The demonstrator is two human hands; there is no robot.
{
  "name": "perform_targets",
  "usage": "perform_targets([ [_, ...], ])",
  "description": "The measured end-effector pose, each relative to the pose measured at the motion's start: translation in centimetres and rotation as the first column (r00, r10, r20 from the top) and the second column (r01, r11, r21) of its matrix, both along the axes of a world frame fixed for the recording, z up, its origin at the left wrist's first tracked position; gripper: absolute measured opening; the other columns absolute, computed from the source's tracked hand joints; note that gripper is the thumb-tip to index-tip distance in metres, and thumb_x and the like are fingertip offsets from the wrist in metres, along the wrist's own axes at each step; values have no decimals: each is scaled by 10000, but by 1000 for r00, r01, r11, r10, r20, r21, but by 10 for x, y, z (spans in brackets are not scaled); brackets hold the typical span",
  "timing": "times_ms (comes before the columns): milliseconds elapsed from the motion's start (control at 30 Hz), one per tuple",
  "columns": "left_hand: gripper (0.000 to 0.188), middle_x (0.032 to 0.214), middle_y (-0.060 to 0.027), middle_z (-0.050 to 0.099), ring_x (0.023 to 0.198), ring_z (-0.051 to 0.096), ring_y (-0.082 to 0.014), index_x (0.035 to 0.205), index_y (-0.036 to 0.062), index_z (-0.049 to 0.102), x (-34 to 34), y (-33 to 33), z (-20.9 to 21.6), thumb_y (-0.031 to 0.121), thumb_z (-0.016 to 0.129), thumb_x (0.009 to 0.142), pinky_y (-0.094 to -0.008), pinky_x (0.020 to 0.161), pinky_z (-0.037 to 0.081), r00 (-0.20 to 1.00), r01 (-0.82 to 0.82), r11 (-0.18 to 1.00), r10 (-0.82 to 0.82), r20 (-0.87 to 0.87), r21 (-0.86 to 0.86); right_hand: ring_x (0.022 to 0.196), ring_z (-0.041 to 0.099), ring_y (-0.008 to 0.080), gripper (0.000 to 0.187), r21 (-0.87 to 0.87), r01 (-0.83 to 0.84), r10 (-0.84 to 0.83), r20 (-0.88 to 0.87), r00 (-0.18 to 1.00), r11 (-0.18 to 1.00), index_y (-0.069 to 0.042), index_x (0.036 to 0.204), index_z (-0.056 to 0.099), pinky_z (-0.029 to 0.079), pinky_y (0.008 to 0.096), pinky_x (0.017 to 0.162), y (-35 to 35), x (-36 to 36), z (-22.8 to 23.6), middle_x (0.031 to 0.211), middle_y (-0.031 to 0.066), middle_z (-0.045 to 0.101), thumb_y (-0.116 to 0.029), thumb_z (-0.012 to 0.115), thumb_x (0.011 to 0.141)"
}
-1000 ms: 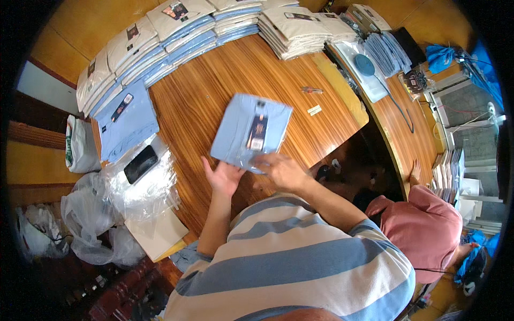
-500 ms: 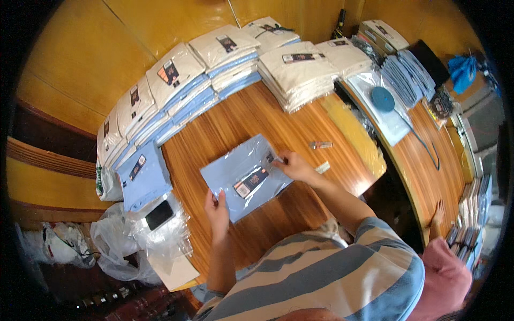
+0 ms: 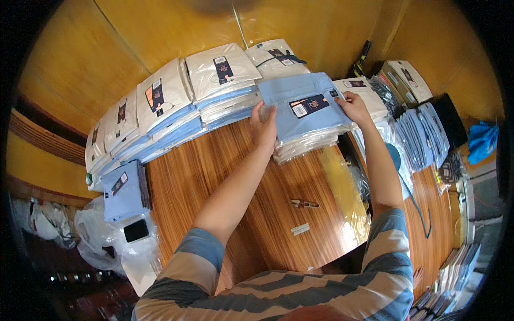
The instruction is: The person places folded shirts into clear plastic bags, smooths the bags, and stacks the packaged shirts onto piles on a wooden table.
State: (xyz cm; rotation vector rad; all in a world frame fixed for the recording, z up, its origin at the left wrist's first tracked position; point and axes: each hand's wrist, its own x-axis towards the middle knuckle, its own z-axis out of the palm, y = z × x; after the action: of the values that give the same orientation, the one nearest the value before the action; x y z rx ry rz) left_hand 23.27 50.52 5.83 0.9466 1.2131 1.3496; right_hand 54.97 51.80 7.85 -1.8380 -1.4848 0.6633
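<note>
A folded light blue garment (image 3: 292, 89) in a clear bag, with a dark hang tag (image 3: 309, 106) on its front, lies flat over a stack of bagged garments (image 3: 305, 146) at the table's far side. My left hand (image 3: 264, 127) grips its left edge, thumb toward the top face and the other fingers partly hidden. At the opposite edge, my right hand (image 3: 354, 108) pinches the bag beside a small dark label. Whether the garment's full weight rests on the stack, I cannot tell.
Piles of bagged cream and blue garments (image 3: 222, 72) line the wall. Folded blue garments (image 3: 124, 190) and a phone (image 3: 136, 230) on plastic lie left. A small tool (image 3: 304, 204) and a white strip (image 3: 300, 229) lie on the wooden table (image 3: 214, 176). More blue garments (image 3: 417, 136) stand right.
Both hands have carried the bagged blue garment from the middle of the table, away from me and to the right, onto the stack whose cream top showed before. My view has shifted too.
</note>
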Motion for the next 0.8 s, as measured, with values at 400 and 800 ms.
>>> perform_targets([
  [400,850,1693,-216,203,1559,223,-340,1639,8,116,-39,-13,-1,511,466,1050,-424,1265,186,987,87,994,-78,139,-60,1197,588,213,684,-108,-193,122,-467,876,975,20,1426,558,405,334,1090,28,15,-32,1356,116,629,-551,397,1086],
  [800,318,1167,-75,722,1111,671,-160,1288,2,605,-293,-260,-129,157,678,1021,-293,974,521,973,-215,976,217,-77,34,773,588,152,350,137,155,-44,-597,801,978,-68,1048,635,508,290,697,-274,-329,-122,884,27,602,-400,526,1069],
])
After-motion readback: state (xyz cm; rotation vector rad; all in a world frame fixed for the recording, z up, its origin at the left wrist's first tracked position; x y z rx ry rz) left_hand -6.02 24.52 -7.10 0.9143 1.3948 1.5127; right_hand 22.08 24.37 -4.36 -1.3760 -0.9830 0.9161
